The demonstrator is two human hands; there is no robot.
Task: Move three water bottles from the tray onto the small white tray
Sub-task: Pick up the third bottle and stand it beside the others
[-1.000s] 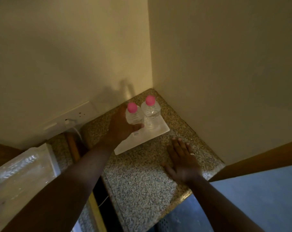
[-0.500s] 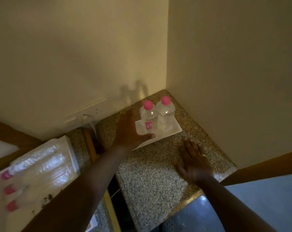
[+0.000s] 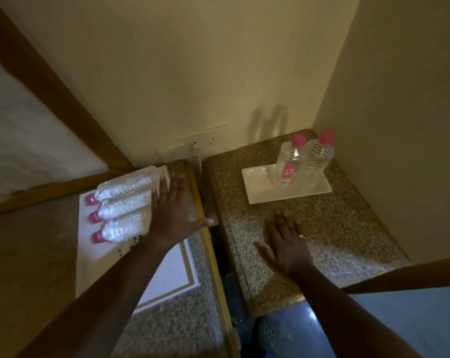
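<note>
Two clear water bottles with pink caps stand upright side by side on the small white tray in the corner of the granite counter. On the left, three more pink-capped bottles lie on their sides on a large white tray with a gold border. My left hand hovers open, fingers spread, over the bottoms of the lying bottles; it grips nothing. My right hand rests flat and open on the counter in front of the small tray.
Walls close in behind and to the right of the granite counter. A dark gap separates the two counter sections. A wall socket with a plugged cable sits behind. A wooden frame runs along the left.
My left hand let go of the second bottle on the small tray and swung left to the lying bottles. The view turned left. My right hand stayed flat.
</note>
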